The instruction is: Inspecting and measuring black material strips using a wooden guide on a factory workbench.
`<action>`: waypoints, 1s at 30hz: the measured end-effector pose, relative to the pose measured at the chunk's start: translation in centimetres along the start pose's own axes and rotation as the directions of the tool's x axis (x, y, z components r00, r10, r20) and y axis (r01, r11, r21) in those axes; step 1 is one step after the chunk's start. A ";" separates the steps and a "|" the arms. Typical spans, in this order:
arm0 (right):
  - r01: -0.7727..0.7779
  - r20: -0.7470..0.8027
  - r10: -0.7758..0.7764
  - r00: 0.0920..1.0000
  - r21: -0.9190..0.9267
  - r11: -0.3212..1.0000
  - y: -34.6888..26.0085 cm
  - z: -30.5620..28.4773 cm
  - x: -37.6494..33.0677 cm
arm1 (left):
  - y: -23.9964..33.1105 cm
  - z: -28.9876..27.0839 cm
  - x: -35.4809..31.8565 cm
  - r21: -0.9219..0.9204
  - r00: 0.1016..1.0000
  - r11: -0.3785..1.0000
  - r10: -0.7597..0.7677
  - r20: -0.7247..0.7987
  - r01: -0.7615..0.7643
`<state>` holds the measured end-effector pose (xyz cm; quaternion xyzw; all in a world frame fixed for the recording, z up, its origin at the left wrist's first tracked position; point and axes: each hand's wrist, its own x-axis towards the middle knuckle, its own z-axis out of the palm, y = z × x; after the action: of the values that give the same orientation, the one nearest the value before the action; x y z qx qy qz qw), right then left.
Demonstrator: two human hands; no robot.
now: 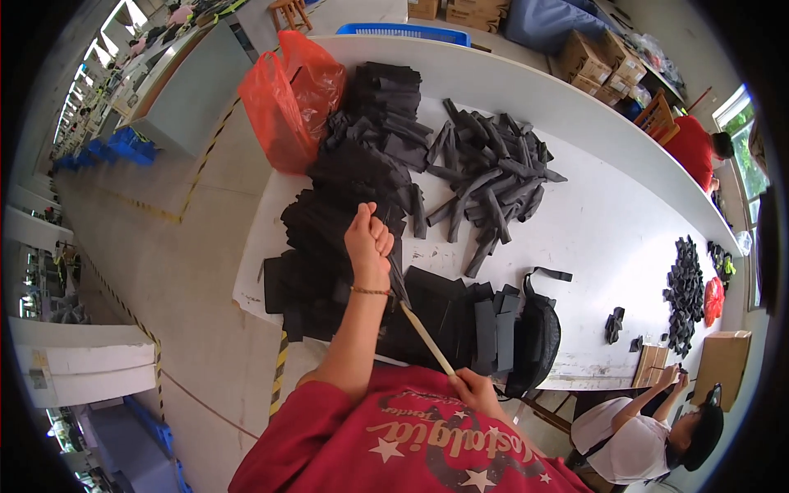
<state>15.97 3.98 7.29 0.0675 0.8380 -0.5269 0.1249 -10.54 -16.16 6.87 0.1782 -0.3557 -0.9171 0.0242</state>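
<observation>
My left hand (pixel 367 242) is closed in a fist above the black fabric, gripping one end of a black fabric strip (pixel 398 278). That strip runs down toward me and meets the tip of a pale, flat wooden stick (pixel 427 338). Whether the stick's end sits inside the strip I cannot tell. Near my body, my right hand (pixel 479 392) is wrapped round the stick's lower end. Beyond my left fist lies a heap of black fabric pieces (pixel 349 168). To its right is a loose pile of narrow black fabric tubes (pixel 497 168).
A red plastic bag (pixel 283 107) stands at the table's far left corner. A black bag (pixel 538 333) lies by the near edge, beside stacked black pieces (pixel 496 320). Another person (pixel 637 435) works at the right end of the white table (pixel 608 214). A raised board runs along the far side.
</observation>
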 end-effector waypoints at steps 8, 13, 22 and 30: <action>0.329 -0.407 -0.183 0.895 0.326 0.886 -5.0 -1.4 10.7 | -7.1 1.6 -5.3 -0.180 0.931 0.958 -0.263 -0.252 0.222; 0.207 -0.299 -0.032 0.954 0.578 0.790 -6.6 -1.4 13.6 | -5.2 0.5 -5.9 0.026 0.981 0.984 -0.174 -0.083 0.176; 0.391 -0.505 -0.244 0.828 0.209 0.896 -8.1 -0.4 16.6 | -3.5 -0.8 -10.8 0.541 0.754 0.818 -0.478 0.452 0.194; 0.360 -0.732 -0.055 0.679 0.267 0.894 -7.7 -9.0 26.9 | -1.1 -5.4 -12.3 0.773 0.760 0.633 -0.484 0.435 -0.039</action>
<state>-12.94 8.25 10.16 0.1898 0.7006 -0.6265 -0.2839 2.90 -16.74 6.30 -0.0870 -0.6585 -0.6903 -0.2870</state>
